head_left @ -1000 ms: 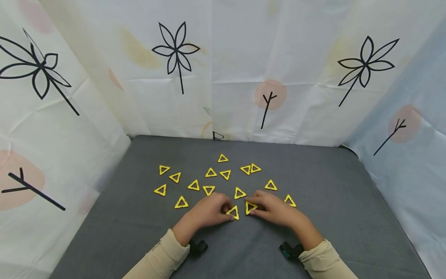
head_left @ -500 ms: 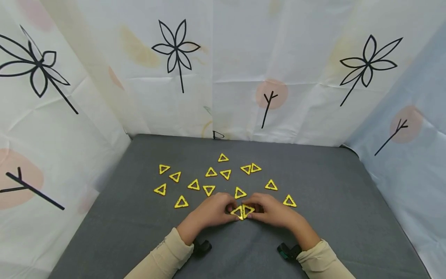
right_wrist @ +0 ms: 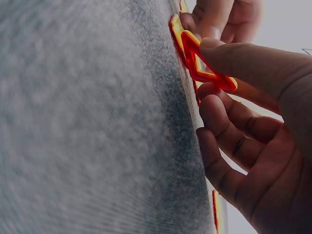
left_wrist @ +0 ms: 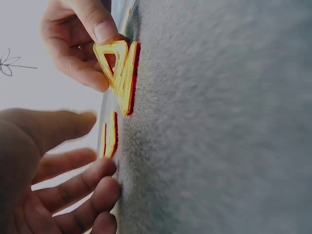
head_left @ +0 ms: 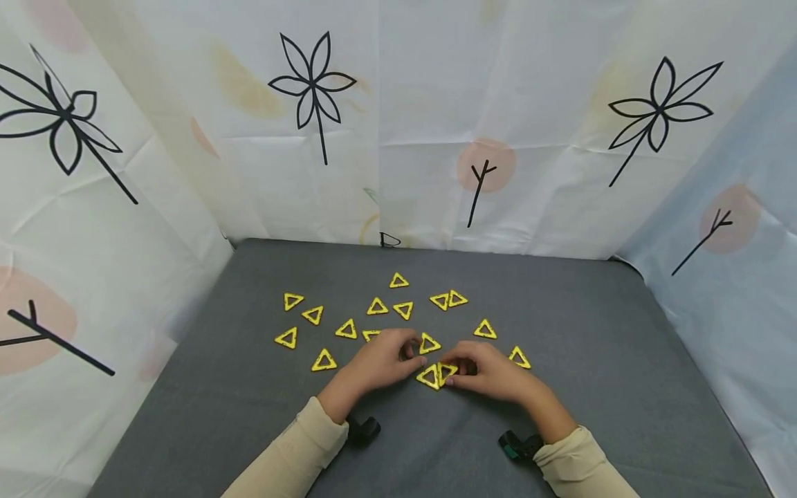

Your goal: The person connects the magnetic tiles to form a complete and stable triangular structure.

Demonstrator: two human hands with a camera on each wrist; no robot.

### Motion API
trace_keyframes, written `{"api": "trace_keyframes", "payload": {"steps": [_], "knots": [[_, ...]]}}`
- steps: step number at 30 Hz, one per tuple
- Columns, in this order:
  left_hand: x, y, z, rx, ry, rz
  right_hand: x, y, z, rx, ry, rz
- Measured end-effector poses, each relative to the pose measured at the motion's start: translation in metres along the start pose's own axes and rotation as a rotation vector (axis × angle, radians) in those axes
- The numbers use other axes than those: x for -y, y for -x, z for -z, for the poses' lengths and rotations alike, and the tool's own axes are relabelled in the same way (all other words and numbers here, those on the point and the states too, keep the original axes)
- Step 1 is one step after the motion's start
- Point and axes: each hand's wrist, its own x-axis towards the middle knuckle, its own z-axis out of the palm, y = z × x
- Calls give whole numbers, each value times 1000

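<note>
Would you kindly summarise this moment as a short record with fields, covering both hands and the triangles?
Holding: right hand, pinching a tilted yellow triangle
Free: left hand, fingers loosely bent
Beside held piece: lying triangle, apparently touching it
Near left fingertips: single triangle
Other pieces: scattered triangles, all hollow and yellow-topped
Surface: dark grey cloth
Backdrop: pale fabric with black plant prints

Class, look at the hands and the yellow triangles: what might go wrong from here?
1. The right hand pinches a tilted triangle against a flat triangle that no hand steadies, so a push might shift the flat one.
2. The left hand, holding nothing, is close to a loose triangle and might nudge it if it moves.
</note>
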Motion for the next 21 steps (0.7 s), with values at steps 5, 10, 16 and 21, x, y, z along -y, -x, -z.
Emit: {"api": "trace_keyframes", "payload": {"steps": [5,10,16,21], "knots": [[-1,-11,-3,-52,-102,83,0,0,1,1,12,-17],[-4,-16,-8,-54,-186,112,1,1,2,0,3,-22],[-4,-17,-8,-62,-185,100,0,1,2,-5,6,-32],[-3,-17,-5,-53,-132,108,-2,2,2,-19,17,-29]]}}
